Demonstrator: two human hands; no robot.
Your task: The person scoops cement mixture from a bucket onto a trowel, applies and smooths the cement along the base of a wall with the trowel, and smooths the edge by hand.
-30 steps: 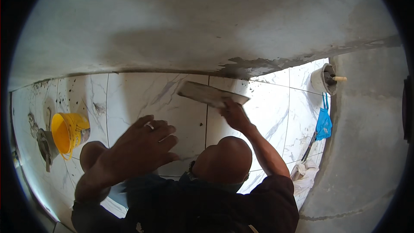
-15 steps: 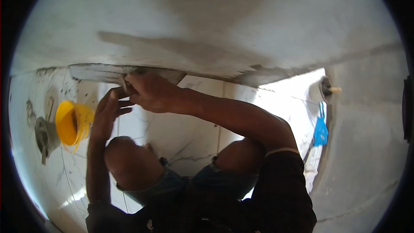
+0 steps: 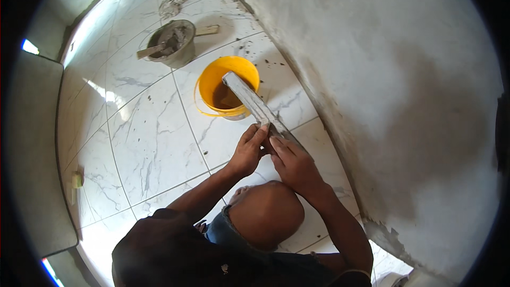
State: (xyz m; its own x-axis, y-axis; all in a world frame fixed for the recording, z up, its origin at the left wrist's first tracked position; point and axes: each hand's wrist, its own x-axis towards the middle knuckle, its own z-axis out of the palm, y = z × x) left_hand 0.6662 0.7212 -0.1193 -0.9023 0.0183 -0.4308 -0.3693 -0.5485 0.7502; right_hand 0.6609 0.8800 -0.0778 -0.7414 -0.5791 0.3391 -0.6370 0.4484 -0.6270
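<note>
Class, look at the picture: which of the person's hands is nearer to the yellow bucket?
Left. The left hand grips the long flat tool closer to the yellow bucket; the right hand holds it farther back.

You are crouching, one bare knee rising between your forearms. Your left hand is reaching forward with its fingers stretched out and pressed together, the wrist held straight. Your right hand is lying just beside it, fingers extended, palm turned down. Both forearms are angling inward from your body, bringing the two hands together in front of you, fingertips touching.
</note>
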